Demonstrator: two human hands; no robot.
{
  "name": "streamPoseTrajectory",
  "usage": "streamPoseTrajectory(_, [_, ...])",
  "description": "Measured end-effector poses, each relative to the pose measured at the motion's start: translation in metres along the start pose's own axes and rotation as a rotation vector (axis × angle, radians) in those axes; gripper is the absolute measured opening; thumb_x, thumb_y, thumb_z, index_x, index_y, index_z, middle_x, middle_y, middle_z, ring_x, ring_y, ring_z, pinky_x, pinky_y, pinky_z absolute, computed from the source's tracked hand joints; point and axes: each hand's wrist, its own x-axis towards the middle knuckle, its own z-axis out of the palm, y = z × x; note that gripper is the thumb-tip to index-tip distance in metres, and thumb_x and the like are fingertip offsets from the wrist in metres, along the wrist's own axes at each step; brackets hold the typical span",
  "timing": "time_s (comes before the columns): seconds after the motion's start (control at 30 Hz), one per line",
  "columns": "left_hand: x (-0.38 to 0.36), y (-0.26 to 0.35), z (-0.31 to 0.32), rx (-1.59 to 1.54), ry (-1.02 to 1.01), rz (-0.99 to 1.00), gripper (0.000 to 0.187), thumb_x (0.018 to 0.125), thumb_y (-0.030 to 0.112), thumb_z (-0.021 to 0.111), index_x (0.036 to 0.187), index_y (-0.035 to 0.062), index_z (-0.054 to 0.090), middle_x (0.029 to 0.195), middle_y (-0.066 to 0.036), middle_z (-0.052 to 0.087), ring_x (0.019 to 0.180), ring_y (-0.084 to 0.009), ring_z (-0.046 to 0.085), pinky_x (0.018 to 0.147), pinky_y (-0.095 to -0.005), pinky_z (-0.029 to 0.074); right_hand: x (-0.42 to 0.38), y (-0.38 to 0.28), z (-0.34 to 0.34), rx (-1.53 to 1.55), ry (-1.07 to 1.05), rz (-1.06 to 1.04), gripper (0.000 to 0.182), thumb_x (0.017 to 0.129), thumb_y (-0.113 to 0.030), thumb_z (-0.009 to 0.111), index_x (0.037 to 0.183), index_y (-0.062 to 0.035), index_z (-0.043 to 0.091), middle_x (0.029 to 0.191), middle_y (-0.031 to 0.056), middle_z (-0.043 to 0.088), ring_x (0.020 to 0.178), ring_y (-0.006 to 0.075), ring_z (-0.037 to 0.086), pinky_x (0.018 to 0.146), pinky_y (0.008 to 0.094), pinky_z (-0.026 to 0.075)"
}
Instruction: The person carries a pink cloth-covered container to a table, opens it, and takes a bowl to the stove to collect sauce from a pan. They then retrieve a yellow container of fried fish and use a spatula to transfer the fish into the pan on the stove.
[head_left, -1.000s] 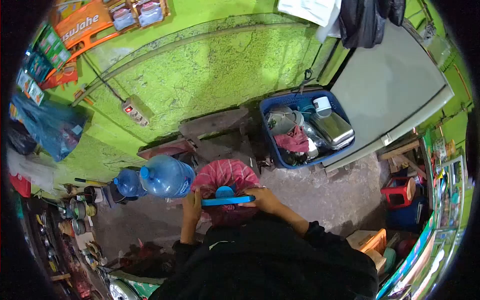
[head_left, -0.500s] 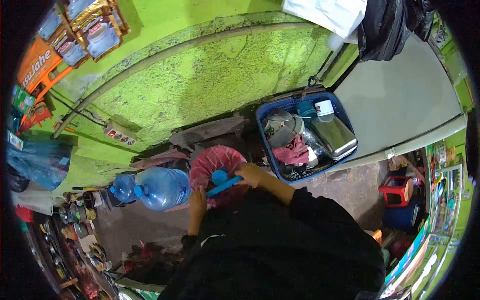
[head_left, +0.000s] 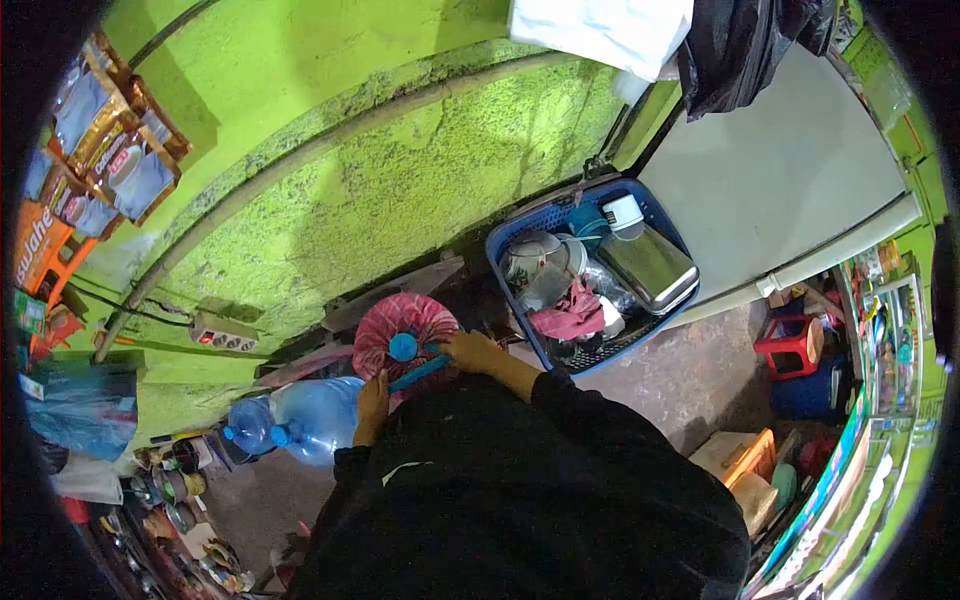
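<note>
Since a second ago, the blue strip (head_left: 418, 375) has tipped, its right end higher. My left hand (head_left: 372, 403) grips one end, my right hand (head_left: 474, 352) the other. Just past it, a blue cap (head_left: 403, 347) is in the middle of a pink cover (head_left: 376, 328). Two blue bottles (head_left: 318, 417) are on the left. Farther off, a blue basket (head_left: 519, 320) holds dishes (head_left: 535, 258).

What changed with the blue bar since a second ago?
The blue bar went from nearly level to slanted in the picture, right end higher, uncovering more of the blue cap. The camera moved too. Nothing was let go: left hand and right hand stay at its ends. The blue bottles are still beside the pink cover.
</note>
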Motion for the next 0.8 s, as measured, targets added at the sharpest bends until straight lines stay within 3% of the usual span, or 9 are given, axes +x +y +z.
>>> streamPoseTrajectory(0.03, [0.001, 0.0, -0.008, 0.006, -0.005, 0.002, 0.044, 0.089, 0.028, 0.059, 0.118, -0.0039, 0.05, 0.089, -0.022, 0.06, 0.073, -0.0402, 0.059, 0.06, -0.0507, 0.045, 0.005, -0.001, 0.002, 0.021, 0.031, -0.004, 0.034, 0.08, -0.028, 0.065, 0.109, -0.0113, 0.058, 0.111, 0.0115, 0.058, 0.111, 0.0292, 0.055, 0.083, 0.0483, 0.046])
streamPoseTrajectory(0.1, [0.005, 0.008, -0.026, -0.375, -0.175, -0.292, 0.049, 0.088, 0.039, 0.06, 0.116, -0.0004, 0.052, 0.093, -0.02, 0.06, 0.08, -0.04, 0.059, 0.066, -0.0497, 0.047, 0.015, -0.002, -0.002, 0.04, 0.064, -0.017, 0.036, 0.08, -0.028, 0.066, 0.11, -0.0113, 0.057, 0.113, 0.0115, 0.057, 0.112, 0.0291, 0.054, 0.083, 0.0495, 0.046])
streamPoseTrajectory(0.2, [-0.006, 0.035, -0.045, -0.118, 0.103, -0.139, 0.046, 0.088, 0.039, 0.06, 0.115, 0.0023, 0.055, 0.098, -0.019, 0.06, 0.088, -0.0399, 0.059, 0.072, -0.0487, 0.047, 0.019, -0.003, -0.019, -0.085, 0.268, -0.019, 0.04, 0.077, -0.027, 0.069, 0.112, -0.0127, 0.055, 0.112, 0.0097, 0.056, 0.11, 0.0299, 0.054, 0.083, 0.051, 0.045])
streamPoseTrajectory(0.4, [-0.032, 0.064, -0.048, -0.298, 0.059, -0.271, 0.032, 0.088, 0.032, 0.06, 0.104, 0.0045, 0.062, 0.101, -0.018, 0.06, 0.095, -0.0366, 0.058, 0.081, -0.0464, 0.046, -0.017, 0.003, -0.007, 0.028, 0.049, -0.175, 0.044, 0.076, -0.026, 0.071, 0.115, -0.0127, 0.054, 0.111, 0.0113, 0.054, 0.11, 0.0303, 0.052, 0.083, 0.0454, 0.046])
streamPoseTrajectory(0.5, [-0.082, 0.037, 0.029, -0.332, 0.019, -0.201, 0.025, 0.088, 0.026, 0.061, 0.102, 0.0049, 0.063, 0.1, -0.018, 0.06, 0.095, -0.037, 0.058, 0.084, -0.0461, 0.046, -0.056, 0.011, 0.03, 0.233, 0.048, -0.166, 0.045, 0.075, -0.021, 0.069, 0.115, -0.0071, 0.054, 0.114, 0.0131, 0.054, 0.111, 0.0332, 0.052, 0.091, 0.0456, 0.044])
streamPoseTrajectory(0.53, [-0.072, 0.069, -0.005, -0.503, 0.148, -0.376, 0.02, 0.088, 0.021, 0.061, 0.098, 0.004, 0.064, 0.103, -0.018, 0.061, 0.099, -0.0377, 0.058, 0.086, -0.0461, 0.045, -0.064, 0.01, 0.037, 0.245, 0.036, -0.188, 0.045, 0.075, -0.021, 0.069, 0.115, -0.0071, 0.054, 0.114, 0.0131, 0.054, 0.111, 0.0332, 0.052, 0.091, 0.0456, 0.044])
streamPoseTrajectory(0.6, [-0.067, 0.08, -0.012, -0.467, 0.146, -0.381, 0.019, 0.087, 0.02, 0.062, 0.098, 0.0041, 0.064, 0.106, -0.018, 0.061, 0.103, -0.0379, 0.057, 0.088, -0.0463, 0.045, -0.072, 0.013, 0.049, 0.218, 0.27, -0.236, 0.046, 0.077, -0.019, 0.067, 0.118, -0.0045, 0.054, 0.125, 0.016, 0.051, 0.118, 0.036, 0.048, 0.1, 0.0433, 0.041])
streamPoseTrajectory(0.73, [-0.066, 0.105, -0.01, -0.246, 0.165, -0.372, 0.019, 0.089, 0.021, 0.059, 0.097, 0.0045, 0.064, 0.111, -0.019, 0.061, 0.11, -0.038, 0.055, 0.093, -0.0473, 0.043, -0.073, 0.015, 0.081, 0.12, 0.147, -0.157, 0.045, 0.08, -0.018, 0.064, 0.122, -0.0043, 0.054, 0.136, 0.0181, 0.045, 0.126, 0.0369, 0.043, 0.105, 0.0416, 0.037])
streamPoseTrajectory(0.8, [-0.108, 0.087, 0.046, -0.102, -0.011, -0.274, 0.022, 0.09, 0.023, 0.056, 0.1, 0.0041, 0.063, 0.112, -0.02, 0.061, 0.109, -0.039, 0.055, 0.093, -0.0479, 0.043, -0.081, 0.024, 0.093, -0.064, -0.168, -0.174, 0.037, 0.083, -0.017, 0.059, 0.118, -0.0043, 0.058, 0.133, 0.0185, 0.047, 0.125, 0.0375, 0.044, 0.104, 0.0418, 0.038])
